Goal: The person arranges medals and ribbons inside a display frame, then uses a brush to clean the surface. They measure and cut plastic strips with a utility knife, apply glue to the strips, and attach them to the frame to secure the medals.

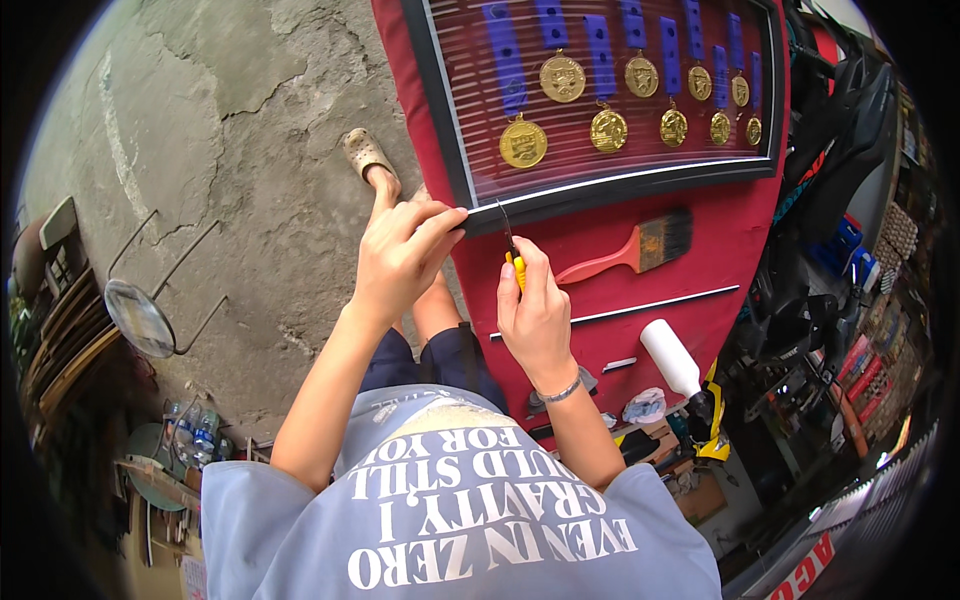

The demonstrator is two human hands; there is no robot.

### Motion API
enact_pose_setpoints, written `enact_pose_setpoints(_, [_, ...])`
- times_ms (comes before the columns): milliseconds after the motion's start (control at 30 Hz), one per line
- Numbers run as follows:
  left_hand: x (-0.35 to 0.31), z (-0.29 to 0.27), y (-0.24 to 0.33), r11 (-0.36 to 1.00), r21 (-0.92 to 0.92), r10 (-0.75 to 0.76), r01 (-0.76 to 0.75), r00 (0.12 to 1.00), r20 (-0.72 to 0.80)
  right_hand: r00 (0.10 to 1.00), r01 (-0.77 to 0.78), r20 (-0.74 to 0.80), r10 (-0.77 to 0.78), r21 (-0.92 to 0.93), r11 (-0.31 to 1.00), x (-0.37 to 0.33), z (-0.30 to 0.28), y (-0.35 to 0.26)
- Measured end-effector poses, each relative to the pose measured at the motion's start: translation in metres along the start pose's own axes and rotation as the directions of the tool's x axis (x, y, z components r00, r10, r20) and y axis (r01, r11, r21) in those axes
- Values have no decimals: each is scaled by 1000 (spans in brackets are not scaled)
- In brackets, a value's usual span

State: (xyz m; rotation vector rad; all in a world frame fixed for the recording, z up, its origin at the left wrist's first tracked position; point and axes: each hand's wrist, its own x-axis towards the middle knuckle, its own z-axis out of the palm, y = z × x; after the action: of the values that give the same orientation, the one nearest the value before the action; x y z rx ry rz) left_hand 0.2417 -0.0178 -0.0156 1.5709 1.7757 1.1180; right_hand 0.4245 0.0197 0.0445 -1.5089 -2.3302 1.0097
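A black display frame (610,195) lies on a red-covered table, with several gold medals (522,143) on blue ribbons behind its clear front. A thin white strip (620,180) runs along the frame's near edge. At the near left corner, my left hand (402,255) has its thumb and fingertips pinched on the strip's end. My right hand (535,315) grips a yellow-handled utility knife (518,272), its thin blade pointing up toward the strip, just right of my left fingertips. Whether the blade touches the strip, I cannot tell.
On the red table (600,275) lie a red-handled paintbrush (650,245), a loose black-and-white strip (640,305), a short white piece (619,364) and a white bottle (670,355). A round-seated stool (140,315) lies tipped on the left. Motorcycles (825,200) stand beyond the table's right edge.
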Motion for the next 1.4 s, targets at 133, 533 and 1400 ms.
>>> enact_pose_setpoints(133, [1, 1, 0, 1000, 12, 0, 1, 999, -32, 1000, -30, 5, 30, -11, 999, -1, 10, -5])
enact_pose_setpoints(533, [0, 3, -2, 997, 59, 57, -54, 997, -52, 1000, -9, 1, 9, -63, 998, -7, 23, -2])
enact_pose_setpoints(1400, [-7, 12, -7, 986, 102, 142, -132, 986, -93, 995, -64, 76, 66, -36, 997, -14, 23, -1])
